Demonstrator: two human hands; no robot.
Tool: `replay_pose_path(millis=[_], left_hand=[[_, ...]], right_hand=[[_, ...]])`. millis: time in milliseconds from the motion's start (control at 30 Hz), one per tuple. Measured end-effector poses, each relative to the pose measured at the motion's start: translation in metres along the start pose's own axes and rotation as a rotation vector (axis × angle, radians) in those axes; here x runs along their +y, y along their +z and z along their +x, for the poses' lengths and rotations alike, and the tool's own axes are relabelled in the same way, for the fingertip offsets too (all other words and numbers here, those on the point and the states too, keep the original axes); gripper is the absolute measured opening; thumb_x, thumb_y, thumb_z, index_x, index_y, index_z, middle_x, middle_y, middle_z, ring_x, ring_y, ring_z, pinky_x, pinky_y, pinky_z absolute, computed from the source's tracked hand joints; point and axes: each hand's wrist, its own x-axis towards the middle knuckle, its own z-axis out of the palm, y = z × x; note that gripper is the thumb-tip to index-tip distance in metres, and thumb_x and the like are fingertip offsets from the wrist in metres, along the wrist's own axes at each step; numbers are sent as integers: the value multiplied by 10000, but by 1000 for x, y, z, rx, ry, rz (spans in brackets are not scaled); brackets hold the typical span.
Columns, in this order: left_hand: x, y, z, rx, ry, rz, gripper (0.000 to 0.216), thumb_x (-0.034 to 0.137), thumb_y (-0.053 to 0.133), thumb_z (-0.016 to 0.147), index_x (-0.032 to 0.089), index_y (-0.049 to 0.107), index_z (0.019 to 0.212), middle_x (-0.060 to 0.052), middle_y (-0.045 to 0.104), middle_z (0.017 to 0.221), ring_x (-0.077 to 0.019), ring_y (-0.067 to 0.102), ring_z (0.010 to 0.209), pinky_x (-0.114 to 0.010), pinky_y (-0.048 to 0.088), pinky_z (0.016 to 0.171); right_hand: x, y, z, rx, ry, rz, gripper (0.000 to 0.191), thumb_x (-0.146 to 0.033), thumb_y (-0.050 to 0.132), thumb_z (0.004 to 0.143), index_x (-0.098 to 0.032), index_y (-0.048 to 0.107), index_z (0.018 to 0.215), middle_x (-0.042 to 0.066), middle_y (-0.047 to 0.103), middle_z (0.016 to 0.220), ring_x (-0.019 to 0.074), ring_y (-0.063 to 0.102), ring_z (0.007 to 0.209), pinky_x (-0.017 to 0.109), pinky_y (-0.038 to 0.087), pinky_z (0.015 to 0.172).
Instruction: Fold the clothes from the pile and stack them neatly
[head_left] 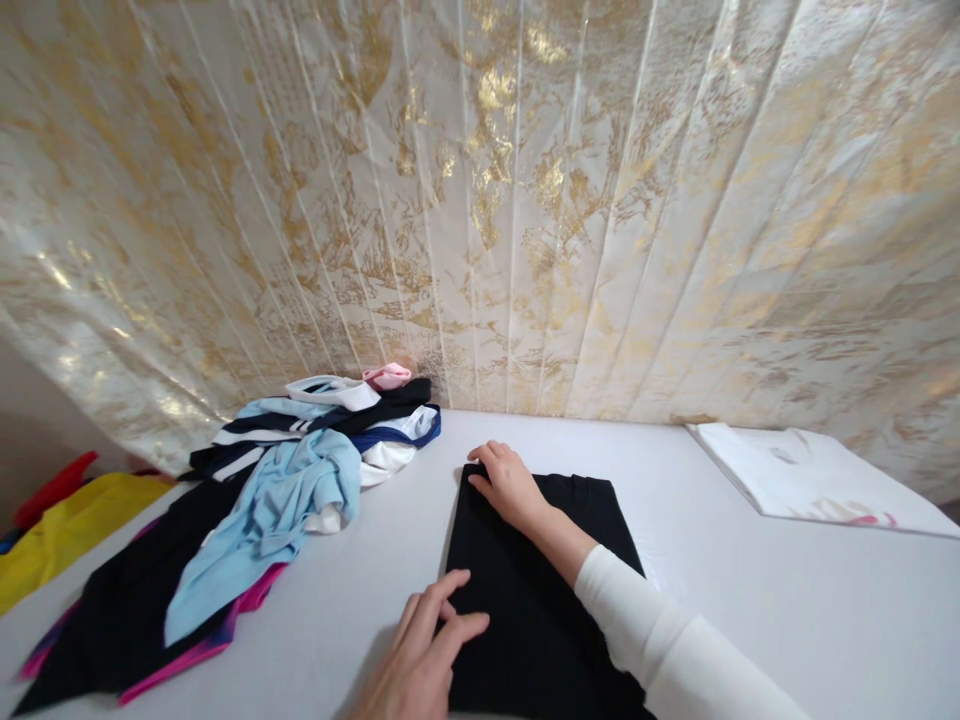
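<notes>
Lying under parted fingers of empty left hand (420, 645) and right hand (508, 487), black cloth (540, 640) is seemingly steadied flat; right-hand pinching cannot be told.

The folded black garment (525, 600) is matt cloth, the drape (510, 210) glossy.

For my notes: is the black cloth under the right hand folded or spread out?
Folded: the black cloth lies as a compact block with straight sides, the right hand at its far corner.

Glare flecks the shiny white-and-gold curtain (517, 200) at the far edge of the white table (780, 620). Faint shadow borders the bare left hand (424, 645). The sides look stretched.
</notes>
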Motion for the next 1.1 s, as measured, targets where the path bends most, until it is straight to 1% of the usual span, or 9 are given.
replay_pose_path(millis=[100, 233, 333, 433, 600, 733, 933, 1033, 1100], left_hand=[[-5, -12, 3, 2, 9, 57, 484, 90, 422, 835, 278, 569, 1255, -54, 490, 1405, -203, 556, 1160, -319, 530, 918], [-16, -16, 6, -8, -40, 217, 503, 243, 457, 929, 250, 399, 1429, -79, 421, 1476, -238, 445, 1307, -374, 480, 987], [-19, -7, 7, -62, 17, 300, 568, 306, 453, 956, 232, 277, 1491, -97, 328, 1526, -241, 387, 1354, -380, 439, 1016], [-19, 0, 6, -106, 98, 339, 595, 233, 395, 967, 227, 169, 1518, -84, 289, 1539, -214, 347, 1379, -362, 399, 1037], [-16, -8, 6, -163, 91, 399, 572, 156, 366, 948, 215, 235, 1502, -66, 266, 1551, -207, 275, 1413, -369, 358, 1063], [-5, -13, 18, -147, 111, 336, 571, 94, 333, 936, 193, 258, 1493, -69, 263, 1554, -181, 251, 1421, -356, 348, 1083], [27, 4, 42, -230, 109, 183, 569, 356, 399, 998, 202, 201, 1509, -93, 249, 1556, -229, 246, 1424, -425, 337, 1104], [26, 11, 43, -258, 78, 87, 728, 443, 497, 945, 183, 134, 1521, -140, 227, 1558, -288, 229, 1425, -492, 321, 1102], [17, 8, 41, -203, -11, -1, 776, 456, 550, 912, 200, 138, 1518, -150, 269, 1544, -295, 268, 1410, -497, 328, 1096]], right_hand=[[-6, -21, -17, 14, 27, 1, 253, -143, 567, 866, -168, 557, 1117, 118, 626, 1107, 244, 576, 1030, 405, 436, 886], [-17, -48, -80, -4, -3, -1, 417, -141, 519, 875, -204, 490, 1286, 134, 558, 1329, 260, 515, 1231, 450, 419, 973], [-21, -54, -137, -72, -21, -28, 540, -277, 539, 898, -277, 399, 1419, 93, 398, 1500, 281, 367, 1374, 495, 387, 1049], [-18, -52, -170, -133, -1, -71, 577, -393, 528, 911, -318, 360, 1459, 57, 330, 1535, 289, 307, 1404, 514, 351, 1093], [-15, -56, -174, -143, 59, -41, 516, -416, 452, 950, -282, 396, 1445, 51, 319, 1537, 272, 266, 1420, 517, 331, 1116], [-5, -69, -175, -23, 100, 9, 448, -296, 388, 965, -271, 435, 1409, 59, 382, 1511, 234, 299, 1410, 486, 367, 1105], [21, -74, -192, 83, 184, -15, 441, -295, 400, 948, -284, 442, 1387, 66, 422, 1487, 238, 378, 1372, 480, 414, 1078], [24, -69, -199, 55, 178, -55, 458, -326, 426, 948, -277, 430, 1404, 68, 412, 1493, 246, 375, 1373, 477, 411, 1083], [22, -66, -201, 22, 152, -86, 458, -324, 429, 951, -256, 439, 1404, 75, 399, 1500, 252, 355, 1383, 480, 400, 1090]])
